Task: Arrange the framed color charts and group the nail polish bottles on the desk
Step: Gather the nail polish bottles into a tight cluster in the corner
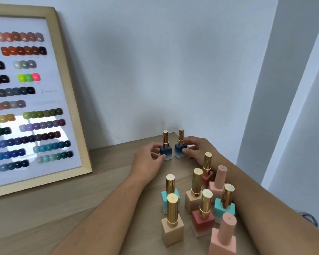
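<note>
Two dark blue nail polish bottles with gold caps stand side by side near the desk's far corner. My left hand (149, 159) grips the left blue bottle (165, 150), and my right hand (195, 149) grips the right blue bottle (180, 149). Closer to me stands a cluster of several bottles: two turquoise (170, 199) (224, 208), two beige (191, 201) (172, 230), two brick red (203, 223) (207, 178) and two pink with pink caps (217, 186) (223, 242). A framed color chart (63, 100) leans against the wall on the left.
The wooden desk (109, 184) ends at a corner just behind the blue bottles. A pale wall rises behind it, and a white pillar or door frame (276, 107) stands at the right. A dark cable (309, 218) shows past my right forearm.
</note>
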Available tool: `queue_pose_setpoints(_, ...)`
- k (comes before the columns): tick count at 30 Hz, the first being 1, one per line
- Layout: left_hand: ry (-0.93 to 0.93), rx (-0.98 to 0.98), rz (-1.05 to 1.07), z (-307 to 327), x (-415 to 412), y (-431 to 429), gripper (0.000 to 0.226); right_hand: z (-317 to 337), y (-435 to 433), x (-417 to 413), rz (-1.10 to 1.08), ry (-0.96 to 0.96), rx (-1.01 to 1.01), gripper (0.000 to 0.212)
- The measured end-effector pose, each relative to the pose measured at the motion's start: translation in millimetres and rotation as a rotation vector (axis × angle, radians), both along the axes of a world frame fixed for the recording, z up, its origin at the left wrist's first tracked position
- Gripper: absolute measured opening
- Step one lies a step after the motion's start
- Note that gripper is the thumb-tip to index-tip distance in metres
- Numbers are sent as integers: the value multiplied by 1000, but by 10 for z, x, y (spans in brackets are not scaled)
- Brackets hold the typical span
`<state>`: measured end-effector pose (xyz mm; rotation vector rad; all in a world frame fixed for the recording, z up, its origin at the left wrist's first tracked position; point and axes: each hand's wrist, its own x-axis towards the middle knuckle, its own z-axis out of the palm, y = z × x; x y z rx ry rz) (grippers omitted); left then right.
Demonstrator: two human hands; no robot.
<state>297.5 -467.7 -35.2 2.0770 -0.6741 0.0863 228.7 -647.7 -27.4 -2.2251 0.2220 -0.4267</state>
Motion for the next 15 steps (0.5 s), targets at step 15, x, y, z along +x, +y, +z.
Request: queue_pose_setpoints(15,-34,7,19,-16,36,-41,30,-34,130,59,-85,-86,41,37)
